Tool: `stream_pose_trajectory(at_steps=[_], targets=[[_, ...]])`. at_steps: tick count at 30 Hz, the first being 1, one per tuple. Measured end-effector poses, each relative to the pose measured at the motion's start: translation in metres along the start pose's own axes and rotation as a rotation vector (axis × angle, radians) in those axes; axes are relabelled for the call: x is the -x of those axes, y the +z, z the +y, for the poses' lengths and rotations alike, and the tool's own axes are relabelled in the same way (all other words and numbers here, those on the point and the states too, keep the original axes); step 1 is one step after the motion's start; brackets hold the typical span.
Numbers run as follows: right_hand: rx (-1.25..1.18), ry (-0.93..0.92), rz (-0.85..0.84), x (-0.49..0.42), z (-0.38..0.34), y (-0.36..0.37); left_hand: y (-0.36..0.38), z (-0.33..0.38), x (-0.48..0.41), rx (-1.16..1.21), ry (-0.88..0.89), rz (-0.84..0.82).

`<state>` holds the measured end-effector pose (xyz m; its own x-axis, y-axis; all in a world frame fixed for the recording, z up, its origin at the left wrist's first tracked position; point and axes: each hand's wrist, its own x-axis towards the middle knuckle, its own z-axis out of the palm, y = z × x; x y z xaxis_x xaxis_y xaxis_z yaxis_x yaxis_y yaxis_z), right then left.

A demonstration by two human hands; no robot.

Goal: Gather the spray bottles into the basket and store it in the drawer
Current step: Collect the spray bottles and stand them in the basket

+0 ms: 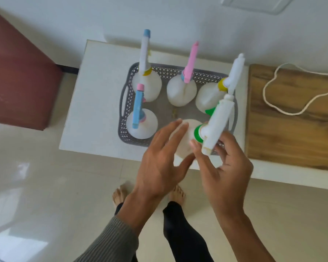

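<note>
A grey perforated basket [123, 110] stands on a white table [91, 110]. Several white spray bottles stand upright in it: one with a blue nozzle [144, 53] at the back left, a pink-headed one [190, 61] behind the middle, a white-headed one with a yellow collar [233, 72] at the back right, and a blue-headed one [138, 108] at the front left. A bottle with a green collar [211, 125] is tilted over the basket's front right corner. My left hand [159, 163] cups its body. My right hand [225, 167] grips below its spray head.
A wooden board [292, 129] with a loop of white cord [269, 103] lies to the right of the table. A dark red cabinet [17, 76] stands at the left. My bare feet [119, 195] are on the glossy tiled floor below the table's front edge.
</note>
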<state>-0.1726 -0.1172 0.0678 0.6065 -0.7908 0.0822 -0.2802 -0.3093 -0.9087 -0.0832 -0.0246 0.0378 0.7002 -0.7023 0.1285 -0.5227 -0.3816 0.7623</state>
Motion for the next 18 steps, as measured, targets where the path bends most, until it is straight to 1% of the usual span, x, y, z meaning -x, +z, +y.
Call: stream_pose_trajectory(at_steps=[3, 5, 9, 18], targets=[[-0.005, -0.012, -0.026, -0.018, 0.013, 0.009, 0.009, -0.001, -0.018, -0.029, -0.062, 0.002], [0.003, -0.022, -0.049, -0.027, 0.021, 0.017, 0.016, -0.005, -0.028, -0.036, -0.090, -0.029], [0.005, 0.024, -0.092, -0.039, 0.036, 0.031, 0.029, -0.021, -0.041, -0.091, -0.156, -0.061], [0.043, 0.042, -0.184, -0.045, 0.055, 0.050, 0.043, -0.048, -0.044, -0.174, -0.197, -0.053]])
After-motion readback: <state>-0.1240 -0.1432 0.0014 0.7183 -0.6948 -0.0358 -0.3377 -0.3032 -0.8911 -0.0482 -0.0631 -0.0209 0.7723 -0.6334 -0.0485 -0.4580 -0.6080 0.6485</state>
